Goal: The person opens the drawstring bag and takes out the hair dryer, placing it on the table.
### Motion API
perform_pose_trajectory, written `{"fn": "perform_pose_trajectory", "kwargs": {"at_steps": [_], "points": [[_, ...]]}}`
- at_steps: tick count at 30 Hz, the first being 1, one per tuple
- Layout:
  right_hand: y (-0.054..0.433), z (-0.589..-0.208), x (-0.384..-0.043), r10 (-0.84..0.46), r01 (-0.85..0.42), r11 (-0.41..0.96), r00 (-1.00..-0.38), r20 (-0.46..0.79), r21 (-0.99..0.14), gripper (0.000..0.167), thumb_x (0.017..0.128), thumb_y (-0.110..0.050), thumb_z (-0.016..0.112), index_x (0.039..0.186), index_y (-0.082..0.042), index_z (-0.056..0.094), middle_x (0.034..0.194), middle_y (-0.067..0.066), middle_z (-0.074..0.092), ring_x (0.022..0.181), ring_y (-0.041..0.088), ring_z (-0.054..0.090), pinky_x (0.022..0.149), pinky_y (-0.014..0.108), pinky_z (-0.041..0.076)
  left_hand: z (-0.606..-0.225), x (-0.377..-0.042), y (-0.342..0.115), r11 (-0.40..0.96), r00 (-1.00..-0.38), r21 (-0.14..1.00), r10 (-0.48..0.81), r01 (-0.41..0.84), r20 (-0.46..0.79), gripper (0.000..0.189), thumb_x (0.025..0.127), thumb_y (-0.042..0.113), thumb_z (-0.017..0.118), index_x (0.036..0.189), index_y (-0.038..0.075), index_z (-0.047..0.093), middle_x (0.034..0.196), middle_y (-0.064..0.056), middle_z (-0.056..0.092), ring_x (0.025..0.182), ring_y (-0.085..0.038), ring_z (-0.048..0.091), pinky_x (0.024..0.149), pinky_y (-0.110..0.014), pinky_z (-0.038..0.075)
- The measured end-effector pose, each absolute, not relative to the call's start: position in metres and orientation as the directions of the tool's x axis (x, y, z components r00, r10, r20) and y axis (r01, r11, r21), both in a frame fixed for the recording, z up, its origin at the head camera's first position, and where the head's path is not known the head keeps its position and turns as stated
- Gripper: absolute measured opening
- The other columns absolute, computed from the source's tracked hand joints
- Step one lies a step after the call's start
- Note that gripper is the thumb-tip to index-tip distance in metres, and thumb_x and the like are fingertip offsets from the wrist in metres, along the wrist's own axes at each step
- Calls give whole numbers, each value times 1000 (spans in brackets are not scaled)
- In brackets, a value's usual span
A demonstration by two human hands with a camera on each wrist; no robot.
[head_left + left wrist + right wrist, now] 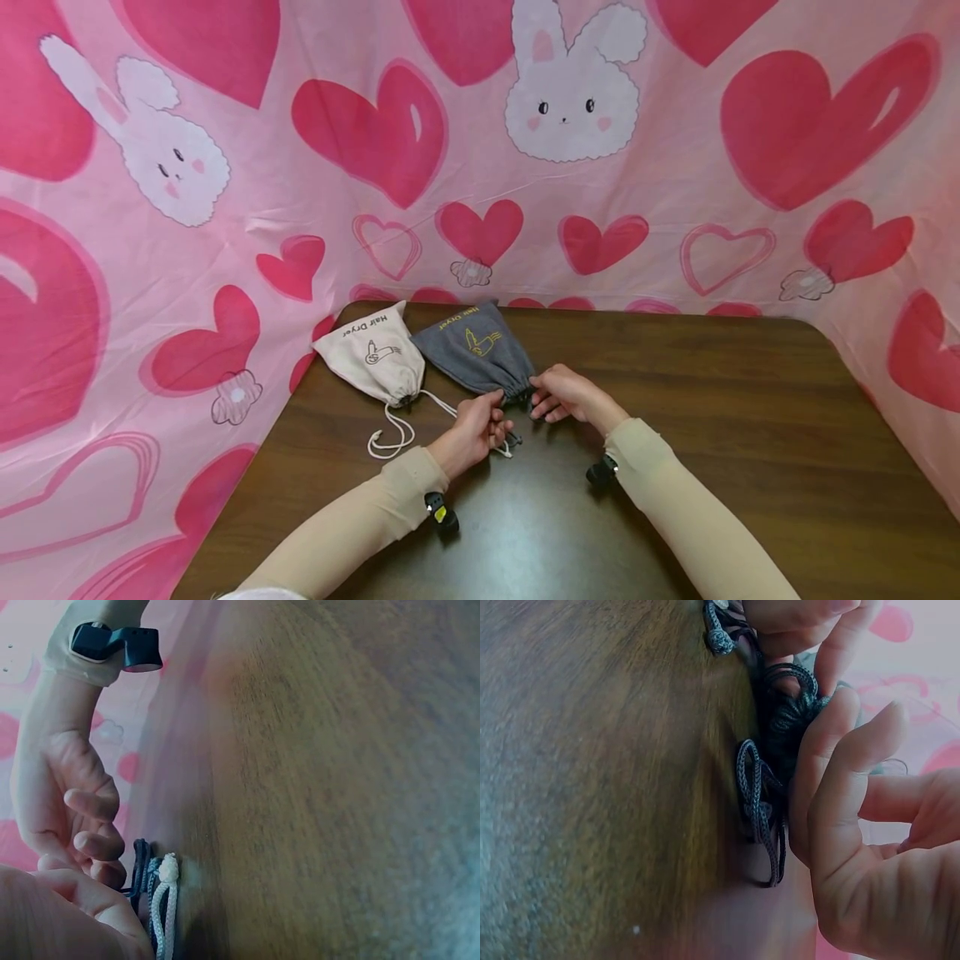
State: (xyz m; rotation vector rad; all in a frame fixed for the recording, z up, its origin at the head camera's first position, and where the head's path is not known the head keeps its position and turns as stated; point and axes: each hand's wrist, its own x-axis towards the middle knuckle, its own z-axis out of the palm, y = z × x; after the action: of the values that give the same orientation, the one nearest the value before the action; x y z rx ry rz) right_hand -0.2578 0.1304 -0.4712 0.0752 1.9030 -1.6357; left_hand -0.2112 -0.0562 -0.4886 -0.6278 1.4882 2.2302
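A dark grey drawstring bag [483, 354] with yellow "Hair Dryer" lettering lies on the table, its gathered neck towards me. On the left of that neck, my left hand [474, 423] pinches the fabric between thumb and forefinger. My right hand [567, 393] pinches the neck's right side. In the right wrist view, the bunched dark neck [791, 724] lies between both hands, with a looped dark cord [756, 795] hanging beside it. A cream drawstring bag [382, 354] with dark lettering lies to the left, its neck drawn closed. Whatever is inside either bag is hidden.
White cords [392, 446] trail from the cream bag over the brown wooden table [675, 400]. One knotted white cord end [168, 874] lies beside dark cords near my left hand. A pink curtain [480, 183] with hearts and rabbits stands around the table's back and sides.
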Motion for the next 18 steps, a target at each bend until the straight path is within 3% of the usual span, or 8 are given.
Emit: {"fn": "perform_pose_trajectory", "kwargs": {"at_steps": [18], "points": [[130, -474, -260, -342, 432, 206, -809, -478, -878, 26, 110, -11, 46, 90, 3, 56, 71, 5, 58, 56, 12, 63, 48, 24, 52, -490, -214, -56, -341, -821, 758, 78, -556, -566, 26, 109, 14, 55, 85, 10, 47, 59, 4, 43, 46, -7, 50, 42, -14, 37]]}}
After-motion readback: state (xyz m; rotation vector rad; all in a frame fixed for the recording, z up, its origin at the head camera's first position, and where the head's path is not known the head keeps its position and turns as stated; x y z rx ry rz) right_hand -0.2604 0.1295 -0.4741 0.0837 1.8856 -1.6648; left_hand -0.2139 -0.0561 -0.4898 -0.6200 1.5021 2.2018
